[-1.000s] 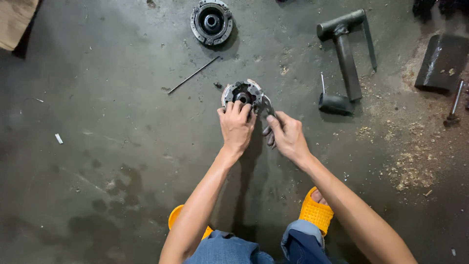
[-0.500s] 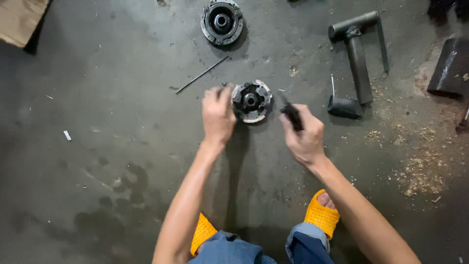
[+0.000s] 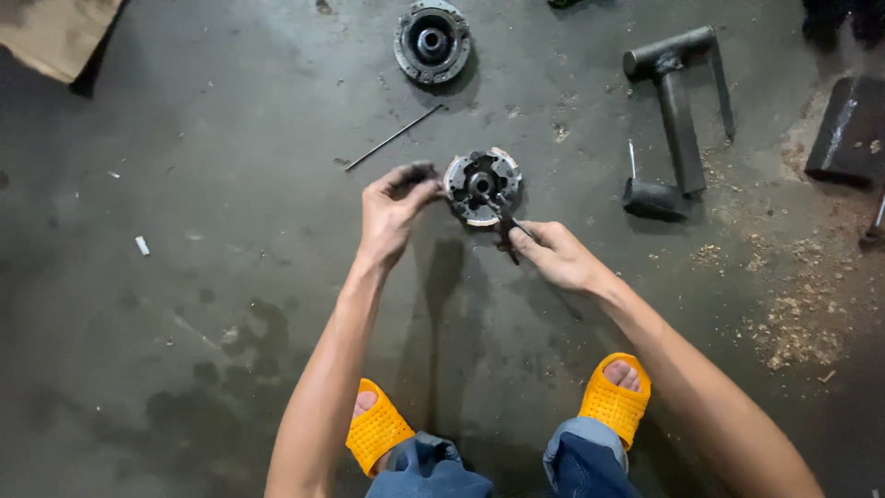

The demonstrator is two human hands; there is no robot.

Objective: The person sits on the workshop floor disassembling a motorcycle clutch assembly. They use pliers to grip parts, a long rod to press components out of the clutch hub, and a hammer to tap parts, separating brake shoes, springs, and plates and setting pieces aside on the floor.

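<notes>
The round grey metal hub (image 3: 482, 186) lies on the concrete floor (image 3: 184, 277), the left hand (image 3: 392, 210) pinching a small dark part (image 3: 417, 172) beside it, the right hand (image 3: 556, 255) closed on a thin dark tool (image 3: 502, 217) — best kept steady and square in the hub's centre.

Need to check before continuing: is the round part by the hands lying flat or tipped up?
Flat: the round part rests on the floor, open face up.

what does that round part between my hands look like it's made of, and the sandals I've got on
Round part: probably cast or machined metal, with a dull grey, grimy face and brighter bare edges at the rim. Sandals: likely moulded rubber or plastic, matte orange with a perforated grid texture.
</notes>
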